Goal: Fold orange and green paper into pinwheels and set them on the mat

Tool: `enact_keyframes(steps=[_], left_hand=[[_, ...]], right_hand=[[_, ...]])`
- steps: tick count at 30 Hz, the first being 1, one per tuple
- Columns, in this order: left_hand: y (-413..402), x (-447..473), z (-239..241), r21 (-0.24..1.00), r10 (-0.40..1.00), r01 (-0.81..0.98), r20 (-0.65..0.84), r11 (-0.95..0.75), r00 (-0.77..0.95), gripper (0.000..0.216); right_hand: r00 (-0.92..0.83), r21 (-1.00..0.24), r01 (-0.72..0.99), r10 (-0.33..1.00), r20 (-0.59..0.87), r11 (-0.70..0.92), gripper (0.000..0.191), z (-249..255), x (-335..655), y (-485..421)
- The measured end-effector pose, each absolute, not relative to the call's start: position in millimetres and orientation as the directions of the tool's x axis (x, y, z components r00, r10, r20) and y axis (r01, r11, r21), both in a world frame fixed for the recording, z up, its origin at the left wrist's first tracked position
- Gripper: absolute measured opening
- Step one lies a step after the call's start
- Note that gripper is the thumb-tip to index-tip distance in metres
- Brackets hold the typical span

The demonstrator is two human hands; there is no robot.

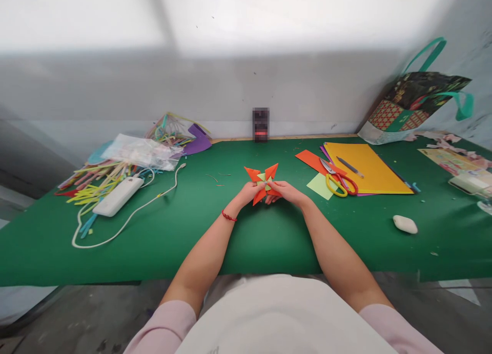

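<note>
An orange folded-paper star (271,171) with a light green centre is held above the green table (269,246). Its pointed arms spread outward. My left hand (250,192) is closed on its left side, the thumb near the green middle. From the other side my right hand (287,192) pinches it, with the thumb on the paper and some fingers curled below. Both hands partly cover the lower arms of the star. A red bracelet (229,216) circles my left wrist.
Right of my hands lie scissors (339,182), an orange paper strip (309,160), a light green sheet (321,186), yellow paper (378,172) and a pen (349,166). A white case (405,224) sits nearer. Leftward are a power bank (118,196), its cable and paper strips (92,190).
</note>
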State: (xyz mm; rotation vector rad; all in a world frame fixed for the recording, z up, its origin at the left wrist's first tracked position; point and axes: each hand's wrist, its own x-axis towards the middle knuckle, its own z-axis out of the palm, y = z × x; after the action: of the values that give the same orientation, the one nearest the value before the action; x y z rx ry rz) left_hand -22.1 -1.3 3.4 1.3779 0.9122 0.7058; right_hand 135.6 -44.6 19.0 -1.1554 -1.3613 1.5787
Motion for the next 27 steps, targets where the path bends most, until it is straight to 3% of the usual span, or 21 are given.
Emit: enact_keyframes(steps=[27], left_hand=[[-3.5,-22.6,7.9,0.992,0.865,0.028,-0.124,0.127,0.486,0.028]], right_hand=[[-0.191,-0.999,0.033,0.980,-0.045,-0.039,0.051,18.0,126.1,-42.3]])
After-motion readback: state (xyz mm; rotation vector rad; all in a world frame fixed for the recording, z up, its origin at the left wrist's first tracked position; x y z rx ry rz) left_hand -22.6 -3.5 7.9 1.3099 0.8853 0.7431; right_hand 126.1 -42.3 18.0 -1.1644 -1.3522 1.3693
